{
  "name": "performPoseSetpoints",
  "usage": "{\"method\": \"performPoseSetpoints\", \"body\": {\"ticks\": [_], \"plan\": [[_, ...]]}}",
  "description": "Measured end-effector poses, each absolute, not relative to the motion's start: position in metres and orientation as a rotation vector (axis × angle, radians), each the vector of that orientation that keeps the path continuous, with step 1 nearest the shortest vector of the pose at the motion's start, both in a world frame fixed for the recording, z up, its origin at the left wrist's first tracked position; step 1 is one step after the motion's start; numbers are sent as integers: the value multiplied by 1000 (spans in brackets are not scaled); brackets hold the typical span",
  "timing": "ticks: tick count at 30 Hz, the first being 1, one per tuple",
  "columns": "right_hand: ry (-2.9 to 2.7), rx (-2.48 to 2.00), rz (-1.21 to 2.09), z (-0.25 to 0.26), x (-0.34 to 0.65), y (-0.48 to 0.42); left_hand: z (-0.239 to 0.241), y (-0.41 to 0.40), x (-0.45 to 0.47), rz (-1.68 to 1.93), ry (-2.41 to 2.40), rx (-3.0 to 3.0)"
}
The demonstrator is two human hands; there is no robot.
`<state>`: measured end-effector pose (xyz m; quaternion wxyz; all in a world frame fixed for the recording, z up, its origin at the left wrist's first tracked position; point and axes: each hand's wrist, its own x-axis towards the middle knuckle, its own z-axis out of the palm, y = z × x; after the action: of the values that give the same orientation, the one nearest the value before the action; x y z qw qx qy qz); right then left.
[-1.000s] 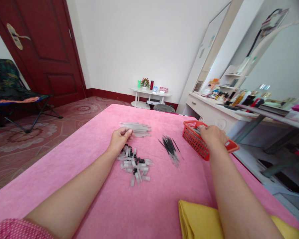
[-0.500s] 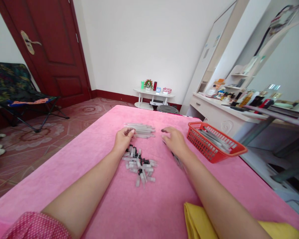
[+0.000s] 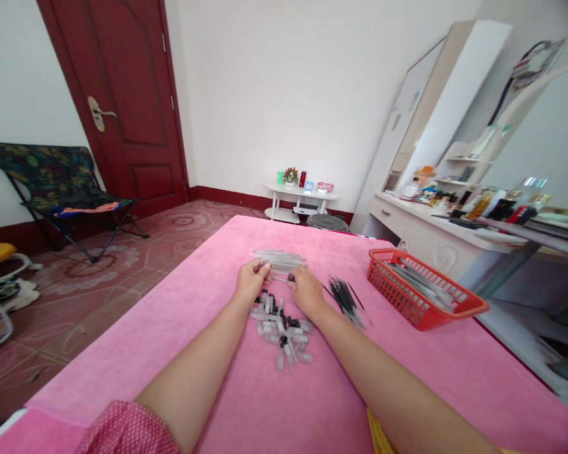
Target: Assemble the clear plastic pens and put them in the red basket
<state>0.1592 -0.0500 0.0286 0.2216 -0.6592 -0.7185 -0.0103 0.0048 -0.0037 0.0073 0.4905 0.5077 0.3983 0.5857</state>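
Note:
My left hand (image 3: 252,282) lies curled on the pink cloth (image 3: 208,302), its fingertips pinched on a clear plastic tube at the near edge of the clear tube pile (image 3: 279,258). My right hand (image 3: 307,293) is closed just beside it. A thin dark piece that looks like a black refill shows at its fingertips, pointing at the tube. A heap of clear and black caps (image 3: 284,328) lies right below both hands. Loose black refills (image 3: 345,295) lie to the right of my right hand.
A red plastic basket (image 3: 471,307) holding several long pieces sits at the table's right side. A white dresser with bottles stands beyond it. A folding chair (image 3: 57,189) and a red door are at the left, and a low white shelf (image 3: 300,192) stands by the far wall.
My right hand left the red basket, passed over the black refills and came in beside my left hand. My left hand stayed at the tube pile. The view swung right.

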Motion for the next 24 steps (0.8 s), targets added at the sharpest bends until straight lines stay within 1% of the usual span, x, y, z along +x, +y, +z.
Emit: {"method": "performPoseSetpoints", "body": {"ticks": [5,9,17,21,24], "plan": [[-1701,-1799,283,24,170,-50,8,-7,-1,1519,893,1121],[-1646,-1724,323,19,177,-56,11,-13,-2,1565,862,1063],[-1684,-1421,431,11,175,-64,20,-32,5,1347,737,1400],[-1627,-1217,545,11,176,-64,19,-32,7,1348,728,1253],[-1571,-1220,557,15,188,-65,18,-30,6,1412,736,1074]]}}
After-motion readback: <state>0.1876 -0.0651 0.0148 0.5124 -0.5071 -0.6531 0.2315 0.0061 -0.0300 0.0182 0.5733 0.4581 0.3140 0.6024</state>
